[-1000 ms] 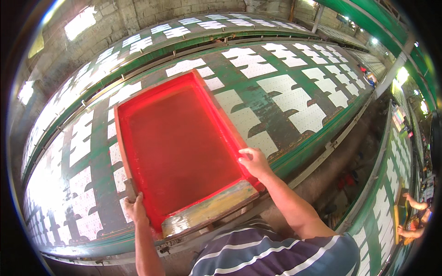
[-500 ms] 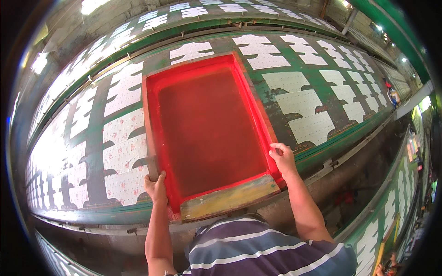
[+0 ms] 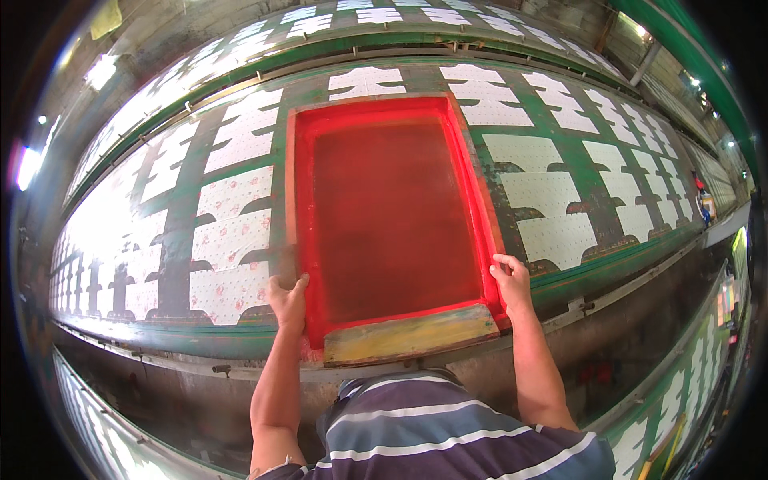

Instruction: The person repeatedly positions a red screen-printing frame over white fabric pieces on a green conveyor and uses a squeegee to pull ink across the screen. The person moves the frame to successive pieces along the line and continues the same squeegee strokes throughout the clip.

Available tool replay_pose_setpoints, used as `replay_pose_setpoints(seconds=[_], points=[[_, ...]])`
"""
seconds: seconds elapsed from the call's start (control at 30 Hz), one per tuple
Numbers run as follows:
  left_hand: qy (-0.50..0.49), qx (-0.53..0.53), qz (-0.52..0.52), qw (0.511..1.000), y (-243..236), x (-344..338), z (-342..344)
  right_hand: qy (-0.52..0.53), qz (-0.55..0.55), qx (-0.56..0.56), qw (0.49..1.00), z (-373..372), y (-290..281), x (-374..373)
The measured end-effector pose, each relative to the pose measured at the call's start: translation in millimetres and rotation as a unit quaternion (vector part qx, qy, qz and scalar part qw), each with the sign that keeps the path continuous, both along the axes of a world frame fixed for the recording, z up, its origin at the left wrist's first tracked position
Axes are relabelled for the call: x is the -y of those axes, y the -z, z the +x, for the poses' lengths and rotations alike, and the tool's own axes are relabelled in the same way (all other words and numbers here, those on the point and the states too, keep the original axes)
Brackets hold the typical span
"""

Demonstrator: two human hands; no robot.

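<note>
A large rectangular printing screen (image 3: 392, 228) with dark red mesh lies over the long green table in front of me. Bright red colour coats the inside of its frame, and a yellowish, paint-smeared strip (image 3: 412, 334) runs along the near end. My left hand (image 3: 288, 301) grips the frame's left side close to the near corner, thumb on top. Opposite it, my right hand (image 3: 512, 283) holds the right side, thumb and fingers closed on the edge. Whatever lies beneath the mesh is hidden.
White dotted cut pieces (image 3: 552, 204) lie in rows on the table (image 3: 384, 74); those at left (image 3: 232, 228) carry pink floral prints. A metal rail (image 3: 588, 306) with short stops follows the near edge. More tables with pieces stand beyond and behind me.
My view has shifted, so the screen appears farther right and straighter in the picture. Both hands keep their hold on its sides. The screen looks slightly farther from the floral pieces.
</note>
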State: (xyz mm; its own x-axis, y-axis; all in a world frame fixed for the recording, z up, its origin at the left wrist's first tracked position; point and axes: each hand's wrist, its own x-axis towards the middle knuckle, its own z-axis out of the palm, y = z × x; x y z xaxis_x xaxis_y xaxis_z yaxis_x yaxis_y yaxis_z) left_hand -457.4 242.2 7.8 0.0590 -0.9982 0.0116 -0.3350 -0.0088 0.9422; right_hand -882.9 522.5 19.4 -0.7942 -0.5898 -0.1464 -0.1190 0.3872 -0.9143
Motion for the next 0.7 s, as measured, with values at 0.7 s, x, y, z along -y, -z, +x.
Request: replay_pose_setpoints(seconds=[0.7], points=[[-0.014, 0.143, 0.027, 0.989, 14.2, 0.2, -7.0, -0.443, -0.011, -0.317, 0.838, 92.1, -58.6, -27.7]])
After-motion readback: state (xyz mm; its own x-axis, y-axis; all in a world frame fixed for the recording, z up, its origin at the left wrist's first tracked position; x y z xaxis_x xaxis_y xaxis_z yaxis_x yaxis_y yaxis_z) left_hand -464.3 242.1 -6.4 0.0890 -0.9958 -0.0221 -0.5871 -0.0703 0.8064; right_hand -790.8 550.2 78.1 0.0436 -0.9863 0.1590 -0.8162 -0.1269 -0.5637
